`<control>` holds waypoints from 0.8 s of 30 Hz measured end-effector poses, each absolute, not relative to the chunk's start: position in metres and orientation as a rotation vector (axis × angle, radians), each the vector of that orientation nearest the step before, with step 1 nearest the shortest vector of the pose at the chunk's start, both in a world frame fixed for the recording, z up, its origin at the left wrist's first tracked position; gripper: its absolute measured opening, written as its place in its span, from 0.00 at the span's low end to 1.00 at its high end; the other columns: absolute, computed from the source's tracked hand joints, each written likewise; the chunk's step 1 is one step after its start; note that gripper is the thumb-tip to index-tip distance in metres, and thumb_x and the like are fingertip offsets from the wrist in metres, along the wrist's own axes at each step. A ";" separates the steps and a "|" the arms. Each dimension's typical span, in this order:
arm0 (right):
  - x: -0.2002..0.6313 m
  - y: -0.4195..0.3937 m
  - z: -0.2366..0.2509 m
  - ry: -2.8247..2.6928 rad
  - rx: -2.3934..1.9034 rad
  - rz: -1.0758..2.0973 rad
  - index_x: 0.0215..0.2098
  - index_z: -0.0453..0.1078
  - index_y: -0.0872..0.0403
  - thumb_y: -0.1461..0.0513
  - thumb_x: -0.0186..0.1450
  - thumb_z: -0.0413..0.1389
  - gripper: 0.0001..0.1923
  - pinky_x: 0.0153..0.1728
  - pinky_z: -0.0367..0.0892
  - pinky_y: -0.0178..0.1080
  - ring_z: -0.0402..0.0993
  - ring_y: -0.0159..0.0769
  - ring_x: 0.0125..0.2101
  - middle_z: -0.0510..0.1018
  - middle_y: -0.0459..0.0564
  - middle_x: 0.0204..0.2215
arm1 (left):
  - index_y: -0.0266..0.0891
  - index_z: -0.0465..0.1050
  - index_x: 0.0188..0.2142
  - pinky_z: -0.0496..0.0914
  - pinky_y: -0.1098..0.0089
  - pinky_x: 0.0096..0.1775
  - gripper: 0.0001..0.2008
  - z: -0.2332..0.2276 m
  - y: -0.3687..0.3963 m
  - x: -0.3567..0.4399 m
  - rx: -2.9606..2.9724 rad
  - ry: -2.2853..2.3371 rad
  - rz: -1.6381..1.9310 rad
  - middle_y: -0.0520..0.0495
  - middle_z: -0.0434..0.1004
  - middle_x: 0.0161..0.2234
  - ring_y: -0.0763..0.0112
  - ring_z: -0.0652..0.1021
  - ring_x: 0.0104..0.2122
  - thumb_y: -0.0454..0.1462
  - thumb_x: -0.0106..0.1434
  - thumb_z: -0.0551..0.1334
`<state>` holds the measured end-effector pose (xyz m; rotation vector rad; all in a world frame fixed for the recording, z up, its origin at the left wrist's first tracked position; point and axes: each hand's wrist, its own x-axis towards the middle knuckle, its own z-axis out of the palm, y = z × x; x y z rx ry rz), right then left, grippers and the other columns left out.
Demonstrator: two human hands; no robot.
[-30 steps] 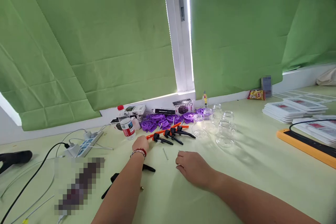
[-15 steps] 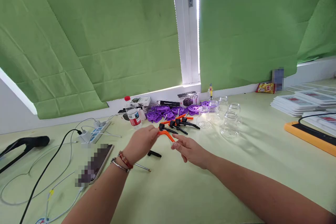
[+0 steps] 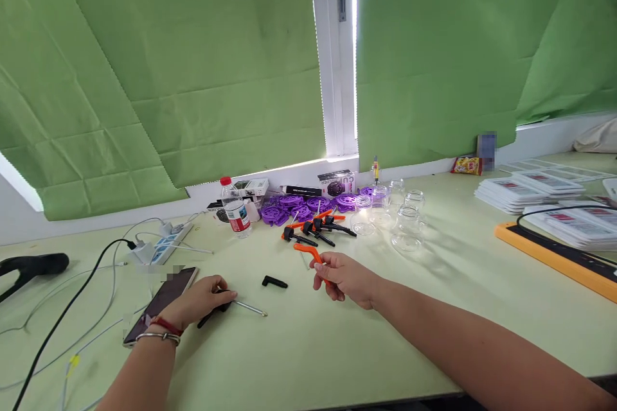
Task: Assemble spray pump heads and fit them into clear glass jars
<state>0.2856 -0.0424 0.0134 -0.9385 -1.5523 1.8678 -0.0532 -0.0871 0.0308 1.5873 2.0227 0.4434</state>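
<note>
In my right hand [image 3: 344, 276] is a bent orange plastic piece [image 3: 308, 249], gripped between thumb and fingers above the table. A thin metal rod [image 3: 304, 261] shows just under its bend. My left hand [image 3: 207, 298] rests low over the table with its fingers curled round the black handle of a screwdriver [image 3: 249, 308], whose metal shaft points right. Between the hands lies a small black L-shaped piece [image 3: 274, 282]. Beyond them, several black pieces with round heads [image 3: 315, 231] lie beside orange strips [image 3: 328, 215].
Purple plastic parts [image 3: 274, 213], a red-capped bottle [image 3: 236, 209] and small boxes stand along the wall. Glass jars [image 3: 405, 231] are at right centre. On the left are a phone [image 3: 166, 298], cables and a power strip [image 3: 169, 244]. White stacked cards [image 3: 525, 192] lie far right.
My left hand has let go of the orange piece and moved down and left onto the screwdriver's handle. My right hand keeps the orange piece. The view has shifted slightly.
</note>
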 end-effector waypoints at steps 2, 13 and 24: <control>0.286 -0.041 0.012 -1.485 -0.929 1.905 0.40 0.64 0.55 0.49 0.60 0.55 0.19 0.16 0.48 0.30 0.60 0.21 0.14 0.75 0.46 0.28 | 0.38 0.72 0.23 0.58 0.74 0.22 0.19 0.030 -0.092 -0.047 1.485 1.986 0.521 0.51 0.71 0.19 0.72 0.68 0.20 0.51 0.40 0.68; 0.298 -0.033 0.016 -1.209 -0.807 1.942 0.46 0.65 0.53 0.52 0.61 0.56 0.19 0.17 0.50 0.30 0.62 0.23 0.17 0.75 0.49 0.31 | 0.39 0.62 0.28 0.61 0.74 0.20 0.17 0.059 -0.072 0.065 1.214 1.372 1.145 0.54 0.69 0.25 0.78 0.68 0.17 0.49 0.51 0.63; 0.299 -0.026 0.006 -1.025 -0.782 1.918 0.41 0.63 0.54 0.52 0.59 0.56 0.18 0.16 0.48 0.30 0.58 0.23 0.15 0.72 0.44 0.25 | 0.39 0.59 0.30 0.59 0.76 0.16 0.21 0.020 -0.058 0.127 0.969 1.289 1.566 0.57 0.65 0.22 0.81 0.65 0.15 0.48 0.48 0.66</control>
